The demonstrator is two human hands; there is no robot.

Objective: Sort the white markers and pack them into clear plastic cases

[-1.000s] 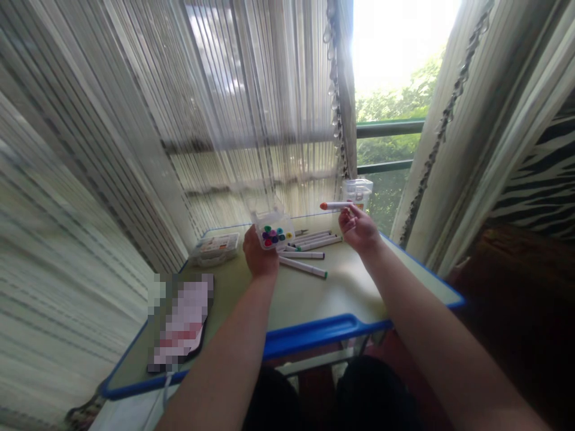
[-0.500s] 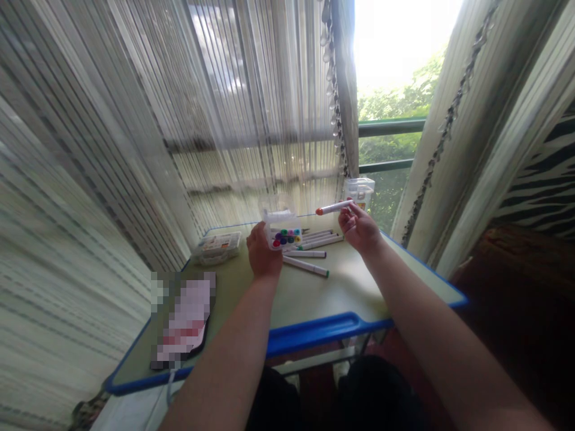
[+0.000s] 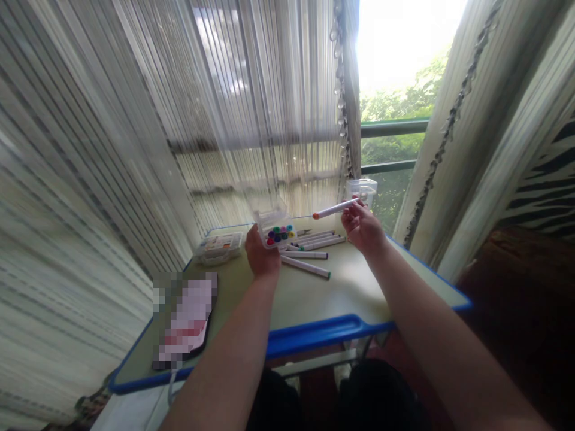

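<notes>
My left hand (image 3: 260,254) grips a clear plastic marker box (image 3: 276,229) tilted toward me, with several coloured marker caps showing inside. My right hand (image 3: 363,230) pinches a white marker with an orange cap (image 3: 335,209), held above the desk with the cap pointing left toward the box. The marker's tip is a short way right of the box and apart from it. Several white markers (image 3: 308,254) lie loose on the desk between my hands.
The small desk (image 3: 314,299) has a blue raised rim. A flat clear case (image 3: 218,246) lies at the back left, a clear plastic container (image 3: 362,191) at the back right, and a dark blurred object (image 3: 184,317) at the front left. Curtains hang close behind.
My right hand has tilted the orange-capped marker's cap end down and brought it nearer the box. My left hand has kept hold of the box, turning it slightly.
</notes>
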